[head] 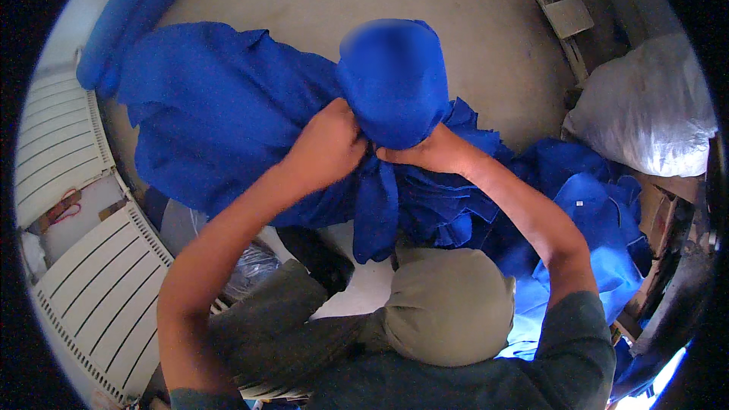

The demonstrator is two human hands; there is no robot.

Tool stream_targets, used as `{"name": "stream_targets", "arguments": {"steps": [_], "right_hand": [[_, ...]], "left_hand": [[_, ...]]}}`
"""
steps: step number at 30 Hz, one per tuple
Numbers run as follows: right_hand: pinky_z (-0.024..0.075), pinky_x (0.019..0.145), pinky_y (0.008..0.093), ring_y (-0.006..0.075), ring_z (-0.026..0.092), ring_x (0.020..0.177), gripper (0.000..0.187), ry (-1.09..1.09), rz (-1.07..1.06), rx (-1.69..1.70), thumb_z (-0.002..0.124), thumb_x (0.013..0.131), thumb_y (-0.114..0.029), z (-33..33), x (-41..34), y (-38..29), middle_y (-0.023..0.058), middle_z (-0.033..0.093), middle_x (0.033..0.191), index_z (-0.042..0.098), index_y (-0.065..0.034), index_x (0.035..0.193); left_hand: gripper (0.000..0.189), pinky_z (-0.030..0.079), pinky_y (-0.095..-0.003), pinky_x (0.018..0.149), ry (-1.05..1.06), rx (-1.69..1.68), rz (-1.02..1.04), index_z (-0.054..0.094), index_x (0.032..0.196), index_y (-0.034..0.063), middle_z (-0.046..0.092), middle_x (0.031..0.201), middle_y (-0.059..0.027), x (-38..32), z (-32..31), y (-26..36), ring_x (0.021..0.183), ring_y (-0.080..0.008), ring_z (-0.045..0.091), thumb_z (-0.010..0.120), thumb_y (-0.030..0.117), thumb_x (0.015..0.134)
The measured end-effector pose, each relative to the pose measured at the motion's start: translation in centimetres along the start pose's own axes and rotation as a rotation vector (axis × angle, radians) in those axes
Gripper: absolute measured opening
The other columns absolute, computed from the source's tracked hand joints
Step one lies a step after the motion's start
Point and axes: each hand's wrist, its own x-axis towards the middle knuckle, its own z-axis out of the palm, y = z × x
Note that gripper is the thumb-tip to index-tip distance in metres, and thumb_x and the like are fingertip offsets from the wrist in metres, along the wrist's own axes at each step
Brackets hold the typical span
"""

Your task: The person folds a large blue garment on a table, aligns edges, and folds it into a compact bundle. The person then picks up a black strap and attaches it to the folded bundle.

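Observation:
A big bundle of blue fabric (222,119) lies on the floor before me, its layers gathered to a narrow neck in the middle. My left hand (333,139) is closed on the cloth at the left of this neck. My right hand (427,151) grips the fabric on the other side, its thumb pointing at the neck, its fingers hidden under a rounded blue fold (393,85) that stands up above both hands. A blue cloth strip (376,216) hangs down from between the hands. Stacked blue cloth edges (450,205) spread out below my right hand.
Long blue fabric rolls (136,17) lie at the upper left, beside white radiators (97,302). More blue cloth (592,222) is heaped at the right, near a large grey plastic bag (643,108) and a cardboard box (658,210). Clear plastic wrap (253,270) lies by my leg.

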Motion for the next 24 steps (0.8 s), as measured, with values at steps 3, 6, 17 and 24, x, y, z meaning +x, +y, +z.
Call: {"name": "stream_targets", "arguments": {"steps": [3,6,17,24], "right_hand": [[0.0453,0.110,0.0411,0.0317,0.060,0.126,0.057,-0.003,-0.175,-0.230,0.081,0.082,-0.007,0.5,0.4,1.4,0.0167,0.063,0.135,0.060,-0.0048,0.134],[0.0486,0.104,0.0435,0.0376,0.061,0.121,0.050,0.149,-0.498,-0.534,0.074,0.083,-0.006,0.9,1.1,1.5,0.0204,0.065,0.126,0.060,-0.0050,0.131],[0.0520,0.073,0.0419,0.0361,0.067,0.084,0.039,0.674,-0.117,-0.281,0.077,0.080,-0.036,2.3,4.9,5.1,0.0152,0.064,0.093,0.058,-0.0085,0.100],[0.0504,0.086,0.0387,0.0327,0.064,0.099,0.038,0.674,-0.259,-0.231,0.079,0.079,-0.034,2.4,5.2,7.7,0.0170,0.065,0.103,0.061,-0.0067,0.099]], "left_hand": [[0.020,0.053,-0.0504,0.083,0.019,-0.088,0.039,0.066,0.098,-0.0010,0.069,0.099,-0.0243,0.9,0.4,-1.9,0.096,-0.0435,0.066,0.067,0.007,0.080],[0.019,0.055,-0.0474,0.079,0.087,-0.135,0.075,0.067,0.097,0.0002,0.071,0.096,-0.0223,1.0,0.6,-1.8,0.092,-0.0419,0.069,0.071,0.011,0.082],[0.030,0.057,-0.0381,0.078,0.009,-0.396,-0.502,0.060,0.123,0.0007,0.072,0.097,-0.0174,0.5,-1.7,2.1,0.087,-0.0274,0.071,0.065,0.011,0.095],[0.046,0.057,-0.0386,0.086,-0.391,-0.182,-0.022,0.060,0.133,0.0004,0.072,0.112,-0.0188,5.0,-3.0,-3.5,0.099,-0.0320,0.071,0.069,0.006,0.089]]}}
